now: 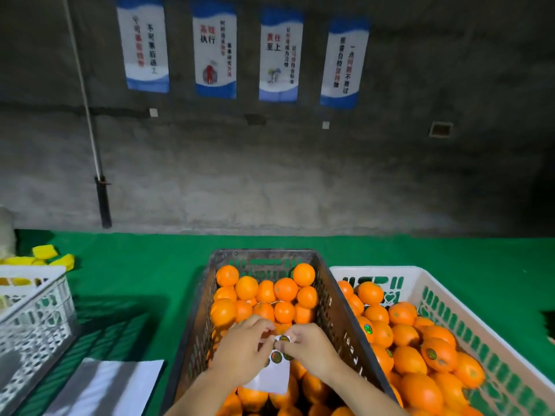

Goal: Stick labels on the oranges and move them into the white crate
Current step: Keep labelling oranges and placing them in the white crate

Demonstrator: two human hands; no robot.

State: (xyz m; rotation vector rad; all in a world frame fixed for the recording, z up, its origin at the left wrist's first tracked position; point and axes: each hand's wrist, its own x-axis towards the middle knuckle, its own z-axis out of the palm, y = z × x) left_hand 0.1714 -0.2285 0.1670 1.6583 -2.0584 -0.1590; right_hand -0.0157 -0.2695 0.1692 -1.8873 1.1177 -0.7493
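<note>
White sticker sheet I am gripping in my left hand; my right hand is pinching one round label, which I should be peeling slowly, uncreased.

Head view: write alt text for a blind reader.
The left hand holds a white sticker sheet over a dark plastic crate of plain oranges while the right hand pinches a round label. To the right, a white slotted crate holds labelled oranges.
</note>
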